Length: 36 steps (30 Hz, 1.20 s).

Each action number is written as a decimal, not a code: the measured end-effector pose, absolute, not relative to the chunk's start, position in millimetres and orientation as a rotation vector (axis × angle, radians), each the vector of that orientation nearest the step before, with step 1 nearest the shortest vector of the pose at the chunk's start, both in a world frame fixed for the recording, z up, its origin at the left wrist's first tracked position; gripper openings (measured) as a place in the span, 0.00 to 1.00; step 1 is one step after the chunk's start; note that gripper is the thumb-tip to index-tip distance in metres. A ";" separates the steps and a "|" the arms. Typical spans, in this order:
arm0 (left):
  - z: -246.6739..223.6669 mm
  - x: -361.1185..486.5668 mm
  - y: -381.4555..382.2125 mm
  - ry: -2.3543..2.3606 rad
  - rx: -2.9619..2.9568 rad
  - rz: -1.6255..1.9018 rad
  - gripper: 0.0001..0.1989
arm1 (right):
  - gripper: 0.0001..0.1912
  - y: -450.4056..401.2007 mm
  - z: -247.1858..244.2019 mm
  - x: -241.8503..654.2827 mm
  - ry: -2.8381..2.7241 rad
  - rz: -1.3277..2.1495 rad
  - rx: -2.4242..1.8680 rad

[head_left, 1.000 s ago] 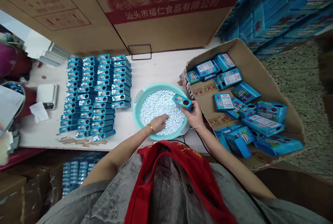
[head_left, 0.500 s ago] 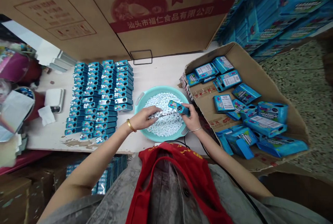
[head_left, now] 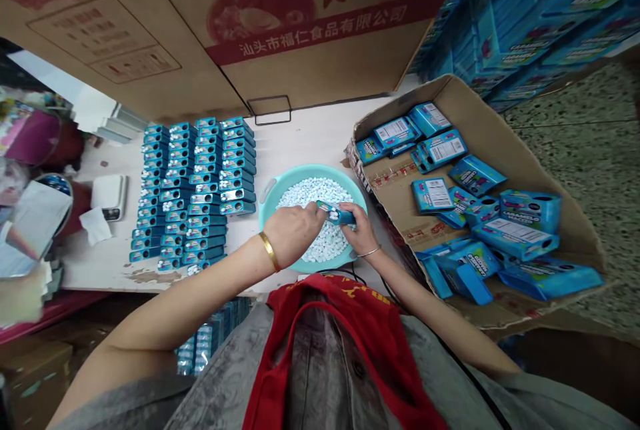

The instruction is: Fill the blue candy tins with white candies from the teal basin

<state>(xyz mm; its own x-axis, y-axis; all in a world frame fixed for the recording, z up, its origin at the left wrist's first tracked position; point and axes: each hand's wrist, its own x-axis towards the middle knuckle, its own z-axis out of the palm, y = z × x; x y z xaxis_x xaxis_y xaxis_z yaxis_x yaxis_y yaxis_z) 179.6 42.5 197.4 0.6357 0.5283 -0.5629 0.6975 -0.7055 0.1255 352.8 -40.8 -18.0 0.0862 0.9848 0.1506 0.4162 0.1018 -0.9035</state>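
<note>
A teal plastic basin [head_left: 305,171] stands on the white table [head_left: 310,133], holding a heap of small white mints [head_left: 323,243]. Over it my right hand [head_left: 359,230] grips a small blue tin [head_left: 336,214] lying nearly flat, with one end toward my left hand. My left hand [head_left: 293,233], wearing a gold bangle, has its fingers bunched against that end of the tin. Whether those fingers hold mints is hidden. A thin bracelet circles my right wrist.
Several rows of blue tins [head_left: 190,190] cover the table left of the basin. To the right, an open cardboard carton [head_left: 393,200] holds loose blue tins and boxes. Large cartons [head_left: 320,37] and blue stacks [head_left: 525,10] stand behind. A white digital scale [head_left: 110,197] lies far left.
My left hand has moved up from the mints to the end of the tin. The tin now lies flatter in my right hand, and the view has shifted slightly.
</note>
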 end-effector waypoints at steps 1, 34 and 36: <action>194.1 173.1 45.1 0.997 2.520 -0.680 0.16 | 0.21 -40.6 -18.3 353.8 -1.469 0.797 -1.462; 2.1 115.3 7.0 0.809 1.973 0.129 0.18 | 0.17 -28.6 -13.3 375.1 -1.136 0.946 -1.596; 24.6 105.4 16.7 0.815 2.022 0.155 0.17 | 0.16 -28.9 -11.8 373.6 -1.162 0.931 -1.601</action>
